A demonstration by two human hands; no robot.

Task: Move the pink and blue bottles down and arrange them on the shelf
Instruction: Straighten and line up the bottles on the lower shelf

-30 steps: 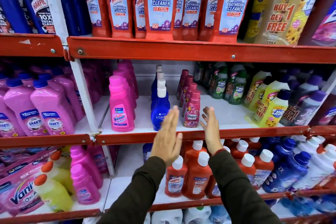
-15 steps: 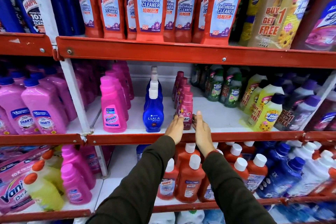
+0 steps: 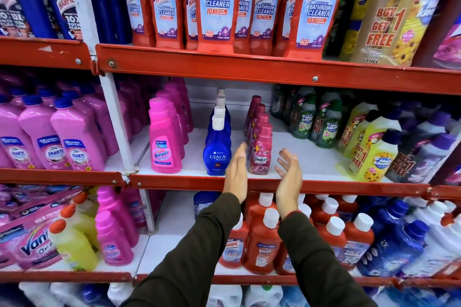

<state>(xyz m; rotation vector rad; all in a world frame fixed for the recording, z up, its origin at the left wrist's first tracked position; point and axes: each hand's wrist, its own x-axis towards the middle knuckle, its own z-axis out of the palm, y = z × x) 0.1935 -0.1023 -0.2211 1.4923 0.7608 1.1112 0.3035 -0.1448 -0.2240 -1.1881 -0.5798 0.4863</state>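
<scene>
Both hands are raised in front of the middle shelf (image 3: 249, 178), palms facing each other, fingers loosely spread and grasping nothing. The left hand (image 3: 235, 174) stands edge-on between the front blue Ujala bottle (image 3: 216, 149) and the front dark-pink Comfort bottle (image 3: 260, 151); whether its fingertips touch either one cannot be told. The right hand (image 3: 289, 182) is cupped just to the right of the Comfort bottle, apart from it. Dark sleeves (image 3: 199, 252) cover both forearms and hide part of the red Harpic and Bactin bottles (image 3: 263, 247) on the shelf below.

The Ujala and Comfort bottles each head a single-file row running back into the shelf; the bottles behind are mostly hidden, only caps and shoulders showing. To the left, a bright pink Vanish bottle (image 3: 164, 139) leads another row, its rear bottles blurred in shadow. White shelf floor lies bare to the right of the Comfort row, up to the green and yellow Max Kleen bottles (image 3: 374, 159). Above, the Harpic Bathroom Cleaner bottles (image 3: 217, 5) are cut off at the top edge. Small print on most labels is unreadable.
</scene>
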